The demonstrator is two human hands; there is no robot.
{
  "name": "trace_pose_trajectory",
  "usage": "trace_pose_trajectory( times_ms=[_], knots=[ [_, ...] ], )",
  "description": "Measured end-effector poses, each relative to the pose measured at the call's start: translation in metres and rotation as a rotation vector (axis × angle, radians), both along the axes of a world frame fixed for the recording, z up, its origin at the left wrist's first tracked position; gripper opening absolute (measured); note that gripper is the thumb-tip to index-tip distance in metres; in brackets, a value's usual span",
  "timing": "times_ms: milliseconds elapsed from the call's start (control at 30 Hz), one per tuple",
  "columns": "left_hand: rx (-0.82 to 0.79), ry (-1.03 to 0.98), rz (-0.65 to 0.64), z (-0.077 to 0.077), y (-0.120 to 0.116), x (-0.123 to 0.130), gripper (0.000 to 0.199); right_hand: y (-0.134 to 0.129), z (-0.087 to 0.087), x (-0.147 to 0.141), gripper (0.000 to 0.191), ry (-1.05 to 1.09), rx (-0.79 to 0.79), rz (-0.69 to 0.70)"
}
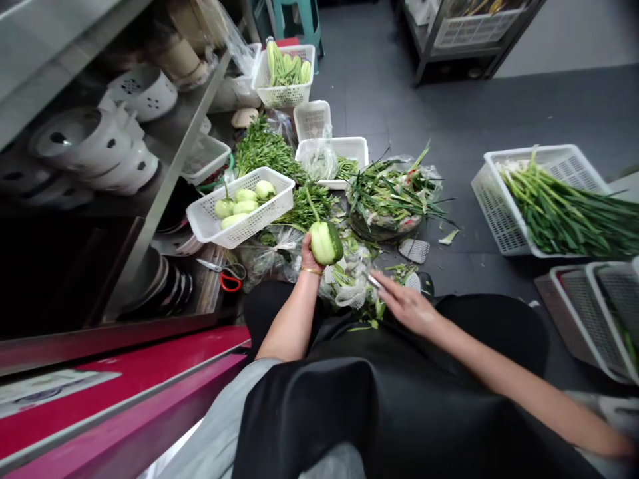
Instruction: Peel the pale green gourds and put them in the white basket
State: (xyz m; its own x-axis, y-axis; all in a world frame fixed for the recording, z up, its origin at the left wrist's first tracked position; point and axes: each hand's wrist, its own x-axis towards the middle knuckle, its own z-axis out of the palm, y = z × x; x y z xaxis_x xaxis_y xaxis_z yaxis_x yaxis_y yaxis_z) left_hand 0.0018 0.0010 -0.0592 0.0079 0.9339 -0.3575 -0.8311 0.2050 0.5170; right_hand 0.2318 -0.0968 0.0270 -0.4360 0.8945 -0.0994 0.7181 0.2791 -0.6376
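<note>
My left hand (pixel 308 258) is wrapped round a partly peeled green gourd (pixel 324 243), whose long stem points up. Pale peeled flesh shows on its left, dark green skin on its right. To the right, apart from the gourd, my right hand (pixel 405 303) grips a small peeler (pixel 374 281), slightly blurred. Peelings (pixel 349 283) and white netting lie on the floor below and between the hands. Several peeled pale gourds (pixel 244 207) rest in a white basket (pixel 284 194) to the left of my left hand.
Leafy greens (pixel 267 150) and a heap of trimmings (pixel 394 193) lie ahead. Red-handled scissors (pixel 230 279) are on the left by a metal shelf (pixel 170 186). A basket (pixel 499 213) of long green stalks stands at right, with more baskets (pixel 579 319) nearer me.
</note>
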Motion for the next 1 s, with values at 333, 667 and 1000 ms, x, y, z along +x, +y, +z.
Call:
trace_pose_trajectory(
  times_ms=[333,667,1000],
  knots=[
    [0.112,0.149,-0.169,0.002,-0.01,0.025,0.047,0.025,0.011,-0.023,0.053,0.076,0.021,-0.203],
    [-0.067,-0.131,-0.217,0.014,-0.022,0.051,0.055,0.076,0.03,-0.019,0.056,0.292,-0.276,-0.241],
    [0.1,0.147,-0.047,0.006,-0.008,0.025,0.047,0.044,0.032,-0.013,0.051,-0.028,0.04,-0.029]
  ],
)
